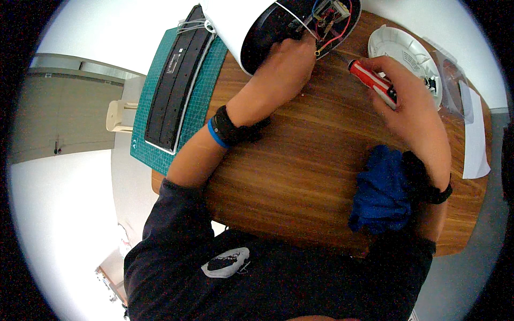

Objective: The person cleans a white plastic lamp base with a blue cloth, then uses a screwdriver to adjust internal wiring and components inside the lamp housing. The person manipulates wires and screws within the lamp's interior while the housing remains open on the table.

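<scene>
At the far edge of the table lies a white rounded appliance housing (227,24), its open black end turned toward me. Wiring and a small electronic part (331,15) show inside, with a red wire (350,27) looping along the rim. My left hand (286,64) reaches to this opening with fingers curled closed; whatever they pinch is hidden. To the right, my right hand (407,93) is closed around a screwdriver with a red handle (369,79). The tool points toward the housing, apart from it.
On the left, a long black panel (176,80) rests on a green cutting mat (142,125). A white vented cover (393,43) lies at the far right, beside clear plastic (455,75) and white paper (472,134). A crumpled blue cloth (381,190) sits near my right forearm.
</scene>
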`<control>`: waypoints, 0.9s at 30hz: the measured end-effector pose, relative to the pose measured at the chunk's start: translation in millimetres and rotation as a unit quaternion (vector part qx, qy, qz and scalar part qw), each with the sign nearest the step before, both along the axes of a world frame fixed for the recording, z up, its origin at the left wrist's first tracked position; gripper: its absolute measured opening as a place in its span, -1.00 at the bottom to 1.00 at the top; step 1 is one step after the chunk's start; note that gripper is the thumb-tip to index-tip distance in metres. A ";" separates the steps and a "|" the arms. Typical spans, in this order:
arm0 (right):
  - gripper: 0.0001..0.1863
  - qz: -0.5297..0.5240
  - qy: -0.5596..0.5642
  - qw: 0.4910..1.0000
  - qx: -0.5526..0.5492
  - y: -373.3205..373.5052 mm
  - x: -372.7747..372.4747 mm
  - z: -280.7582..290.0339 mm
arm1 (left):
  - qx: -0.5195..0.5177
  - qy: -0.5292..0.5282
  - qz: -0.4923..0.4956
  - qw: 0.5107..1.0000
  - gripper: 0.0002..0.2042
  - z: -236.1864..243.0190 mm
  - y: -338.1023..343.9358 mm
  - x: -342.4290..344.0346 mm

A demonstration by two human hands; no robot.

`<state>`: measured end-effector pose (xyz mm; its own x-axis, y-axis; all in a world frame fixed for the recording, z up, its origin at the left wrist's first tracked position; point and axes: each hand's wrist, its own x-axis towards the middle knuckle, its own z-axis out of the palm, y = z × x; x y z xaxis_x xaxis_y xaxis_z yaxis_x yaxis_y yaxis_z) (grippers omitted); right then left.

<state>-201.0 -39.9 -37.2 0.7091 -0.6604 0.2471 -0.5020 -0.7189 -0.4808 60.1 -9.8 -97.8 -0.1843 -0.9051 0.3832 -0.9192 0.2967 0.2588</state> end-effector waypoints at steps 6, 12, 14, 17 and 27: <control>-0.50 -0.002 0.019 1.000 -0.019 5.7 -0.5 3.8 | -0.042 -0.017 -0.007 0.999 -0.76 -10.0 -2.6 2.7; -0.53 -0.009 0.039 0.999 -0.030 6.8 -0.2 2.8 | -0.036 -0.015 -0.007 0.999 -0.76 -9.3 -3.3 1.7; -0.53 -0.013 0.032 0.998 -0.044 6.5 -0.9 0.7 | -0.033 -0.013 -0.007 0.999 -0.77 -9.0 -3.0 1.9; -0.51 -0.004 0.016 0.999 -0.033 3.9 -1.3 -1.8 | -0.037 -0.007 -0.018 0.999 -0.78 -7.3 -2.3 2.8; -0.54 0.002 0.024 0.999 -0.046 7.5 -0.1 2.9 | -0.033 -0.010 -0.013 0.999 -0.80 -6.6 -2.2 2.0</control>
